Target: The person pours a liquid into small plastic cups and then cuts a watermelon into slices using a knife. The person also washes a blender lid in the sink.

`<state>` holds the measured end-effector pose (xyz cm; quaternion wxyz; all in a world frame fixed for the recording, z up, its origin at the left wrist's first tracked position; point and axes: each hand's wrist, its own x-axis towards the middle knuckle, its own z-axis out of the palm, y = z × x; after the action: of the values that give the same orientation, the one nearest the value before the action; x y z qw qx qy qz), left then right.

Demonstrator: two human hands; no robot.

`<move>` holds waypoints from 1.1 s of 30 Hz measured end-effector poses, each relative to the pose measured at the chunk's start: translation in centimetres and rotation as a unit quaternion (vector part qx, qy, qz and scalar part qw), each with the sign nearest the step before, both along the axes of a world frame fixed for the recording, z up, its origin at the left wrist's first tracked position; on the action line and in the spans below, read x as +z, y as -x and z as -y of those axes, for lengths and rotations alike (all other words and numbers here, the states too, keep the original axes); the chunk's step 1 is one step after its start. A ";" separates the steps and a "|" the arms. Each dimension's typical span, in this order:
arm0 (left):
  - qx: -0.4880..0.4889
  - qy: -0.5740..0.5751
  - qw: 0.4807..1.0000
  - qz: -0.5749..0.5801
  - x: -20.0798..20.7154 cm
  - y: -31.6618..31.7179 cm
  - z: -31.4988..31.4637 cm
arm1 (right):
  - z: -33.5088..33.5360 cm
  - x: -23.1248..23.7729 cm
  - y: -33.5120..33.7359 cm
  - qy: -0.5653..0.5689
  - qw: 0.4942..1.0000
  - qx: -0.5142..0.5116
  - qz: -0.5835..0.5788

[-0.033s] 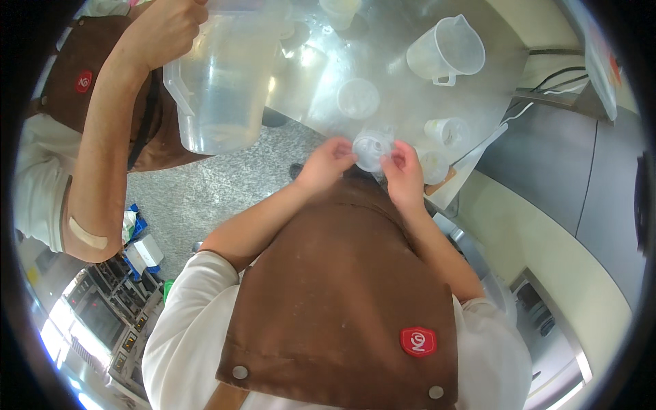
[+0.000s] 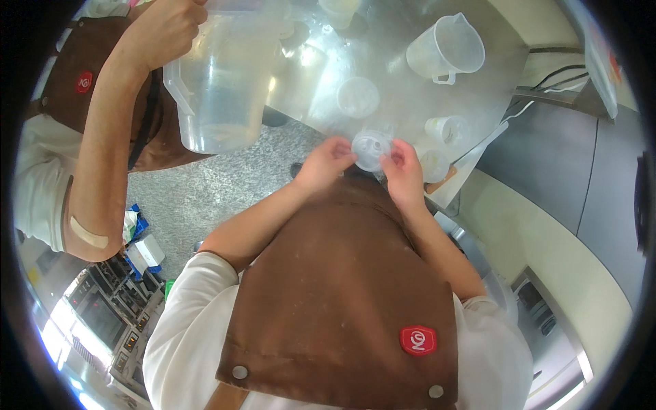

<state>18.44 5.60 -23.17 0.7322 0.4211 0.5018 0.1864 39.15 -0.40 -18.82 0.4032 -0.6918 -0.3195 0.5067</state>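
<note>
At the near edge of the steel table (image 2: 393, 85), both of my hands hold a clear round plastic lid (image 2: 372, 147) with a raised centre. My left hand (image 2: 324, 162) pinches its left rim between thumb and fingers; my right hand (image 2: 406, 174) grips the right rim the same way. Clear plastic shows just behind the lid, but whether a cup is under it I cannot tell. Beyond my hands lies a translucent round cup or lid (image 2: 357, 97). Close to my right hand are a small translucent cup (image 2: 447, 129) and a round clear container (image 2: 433, 166).
A translucent measuring jug (image 2: 425, 58) stands at the far right of the table. To the left, a co-worker's hand (image 2: 171, 31) is by a large translucent pitcher (image 2: 222, 102) that hangs past the table edge. Cables (image 2: 564, 78) run along the right wall.
</note>
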 end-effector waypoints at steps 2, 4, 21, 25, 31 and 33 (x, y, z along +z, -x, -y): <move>-0.019 -0.017 1.000 -0.016 0.6 0.8 0.0 | 0.4 -1.0 0.2 -0.016 0.998 -0.005 -0.068; -0.041 -0.043 0.997 -0.043 1.4 1.4 -0.5 | 0.0 0.0 0.6 -0.024 0.996 0.015 -0.089; -0.010 0.110 0.992 0.059 8.6 3.4 -3.7 | -1.9 5.3 1.5 -0.041 0.975 0.216 0.018; 0.020 0.179 0.977 0.110 8.0 3.4 -2.7 | -1.3 4.8 2.2 -0.044 0.971 0.226 0.058; 0.048 0.250 0.949 0.186 6.6 4.0 -1.9 | -0.4 3.1 2.7 -0.029 0.961 0.274 0.019; 0.047 0.257 0.947 0.186 7.0 3.6 -1.9 | -0.3 2.6 2.5 -0.019 0.955 0.295 0.023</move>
<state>14.81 7.50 -16.18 0.8862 0.1523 0.4068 0.1608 36.69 -0.06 -16.25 0.2414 -0.5703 -0.5286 0.5806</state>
